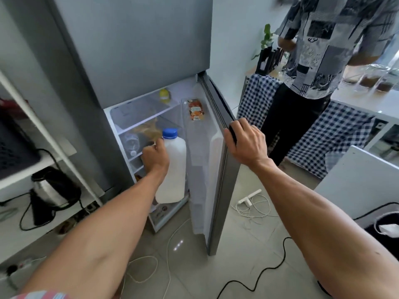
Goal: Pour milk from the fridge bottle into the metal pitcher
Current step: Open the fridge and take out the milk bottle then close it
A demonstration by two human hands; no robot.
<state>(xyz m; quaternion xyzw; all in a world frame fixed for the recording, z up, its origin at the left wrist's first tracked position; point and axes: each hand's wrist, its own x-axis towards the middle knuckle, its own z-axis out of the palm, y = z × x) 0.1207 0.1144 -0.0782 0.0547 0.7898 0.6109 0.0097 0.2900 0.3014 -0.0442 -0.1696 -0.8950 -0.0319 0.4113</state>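
A white milk bottle [173, 169] with a blue cap hangs upright in front of the open lower fridge compartment [149, 117]. My left hand [155, 157] is closed around its handle on the left side. My right hand [245, 140] grips the top edge of the open fridge door [218, 160]. No metal pitcher is in view.
A person in a patterned shirt [323, 50] stands to the right at a counter draped in blue checked cloth [257, 98]. A kettle [51, 190] sits on the low shelf at left. Cables [254, 210] and a power strip lie on the tiled floor.
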